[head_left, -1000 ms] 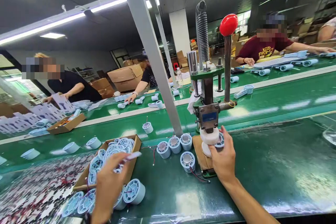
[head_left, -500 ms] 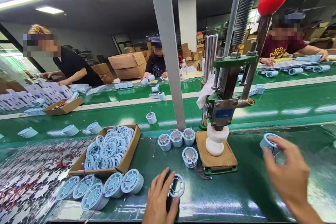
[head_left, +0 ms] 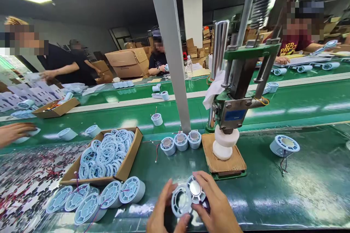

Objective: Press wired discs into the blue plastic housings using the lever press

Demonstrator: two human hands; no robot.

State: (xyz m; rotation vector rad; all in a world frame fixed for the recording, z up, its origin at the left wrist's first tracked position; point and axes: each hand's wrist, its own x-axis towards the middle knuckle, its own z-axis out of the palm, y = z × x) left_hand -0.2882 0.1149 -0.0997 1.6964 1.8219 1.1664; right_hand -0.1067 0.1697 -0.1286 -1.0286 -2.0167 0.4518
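Note:
My left hand (head_left: pixel 163 207) grips a light blue spoked ring (head_left: pixel 181 201) between thumb and fingers, low in the middle of the view. Beside it, my right hand (head_left: pixel 216 204) is closed on a light blue round housing (head_left: pixel 195 188) with a silver disc in its middle. Ring and housing are side by side, seemingly touching at their edges. Just beyond my hands, a hand press (head_left: pixel 235 113) with white round pads stands over a brown board (head_left: pixel 210 156). Another housing with a silver disc (head_left: pixel 286 143) and hanging wires sits on the bench at right.
A cardboard box (head_left: pixel 133 153) of rings stands left, with several wired housings (head_left: pixel 132 190) before it. Three disc-fitted housings (head_left: pixel 181 141) line up left of the press. A grey post (head_left: pixel 175 65) rises behind. A co-worker's hand (head_left: pixel 16 133) reaches over the green belt (head_left: pixel 131 114) at far left.
My right hand has left the housing at right and moved to the middle. The housing that stood beside the press is now in it. The view has shifted slightly; a co-worker's hand has appeared at left.

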